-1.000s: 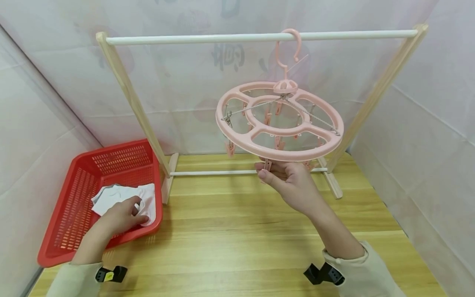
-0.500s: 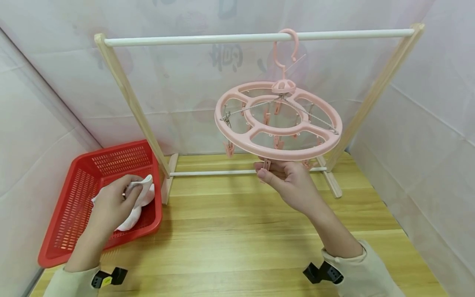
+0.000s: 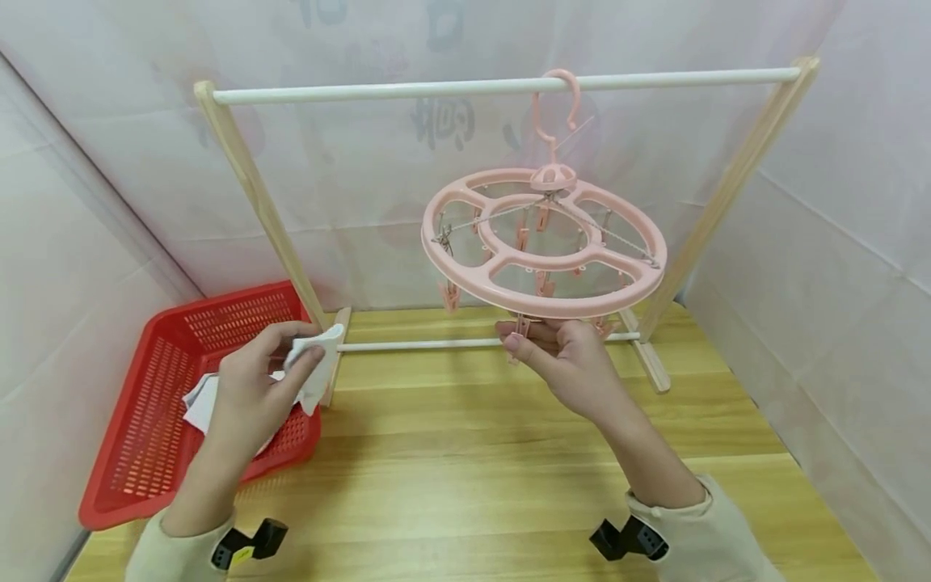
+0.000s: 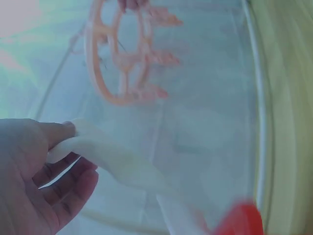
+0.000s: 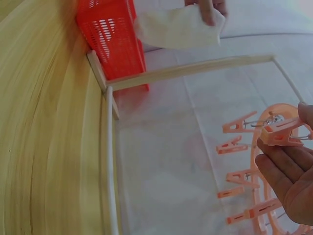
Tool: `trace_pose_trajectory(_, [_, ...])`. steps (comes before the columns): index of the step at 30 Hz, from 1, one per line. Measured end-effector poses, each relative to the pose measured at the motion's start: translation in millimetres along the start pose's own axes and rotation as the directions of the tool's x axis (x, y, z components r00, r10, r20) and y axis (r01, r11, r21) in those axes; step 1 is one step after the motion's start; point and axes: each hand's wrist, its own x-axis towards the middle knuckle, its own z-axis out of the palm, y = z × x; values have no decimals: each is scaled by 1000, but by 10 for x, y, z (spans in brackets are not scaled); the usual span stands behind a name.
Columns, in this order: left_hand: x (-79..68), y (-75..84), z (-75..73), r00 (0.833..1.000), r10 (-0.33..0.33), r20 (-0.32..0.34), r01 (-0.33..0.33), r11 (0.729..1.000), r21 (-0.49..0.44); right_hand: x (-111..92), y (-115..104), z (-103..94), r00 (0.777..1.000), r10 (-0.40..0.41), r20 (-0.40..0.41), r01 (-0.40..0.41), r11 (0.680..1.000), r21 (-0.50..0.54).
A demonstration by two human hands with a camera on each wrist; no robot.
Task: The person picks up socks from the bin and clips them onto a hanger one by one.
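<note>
White sock (image 3: pixel 320 373) hangs above the right edge of the red basket (image 3: pixel 149 428), pinched by fingers of the left hand (image 3: pixel 250 381); fingers of the right hand (image 3: pixel 572 368) grip a pink clip (image 5: pixel 279 133) — spreading the sock's edge flat and steadying the clip should help.

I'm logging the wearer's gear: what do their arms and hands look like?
The left hand and right hand are bare. The left sleeve and right sleeve are pale beige. The left device and right device worn there are black and angular; only the left shows a yellow label.
</note>
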Motion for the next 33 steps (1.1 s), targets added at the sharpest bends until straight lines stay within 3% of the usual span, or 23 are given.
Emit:
trace_pose_trajectory(6, [99, 246, 205, 1000, -18, -14, 15, 977, -213, -7, 83, 42, 999, -32, -15, 33, 998, 44])
trace_pose_trajectory(9, [153, 423, 273, 1000, -26, -6, 23, 945, -326, -20, 33, 83, 999, -44, -11, 44, 997, 58])
trace_pose_trajectory(14, [210, 649, 379, 999, -25, 31, 37, 893, -448, -6, 147, 92, 998, -62, -17, 64, 989, 133])
trace_pose_trajectory(18, [221, 689, 519, 999, -26, 43, 44, 855, -517, 30, 261, 88, 997, -56, -46, 65, 969, 239])
trace_pose_trajectory(22, [208, 726, 671, 996, -69, 58, 89, 832, -547, 52, 274, 114, 996, -63, -61, 79, 943, 323])
trace_pose_trajectory(28, [227, 818, 861, 995, -59, 77, 94, 792, -603, 59, 250, 123, 985, -169, -32, 171, 949, 265])
trace_pose_trajectory(31, [259, 880, 935, 995, -52, 86, 95, 768, -633, 44, 273, 105, 982, -183, -41, 187, 943, 277])
trace_pose_trajectory(33, [266, 920, 977, 995, -53, 88, 97, 769, -632, 24, 300, 95, 984, -167, -60, 178, 935, 307])
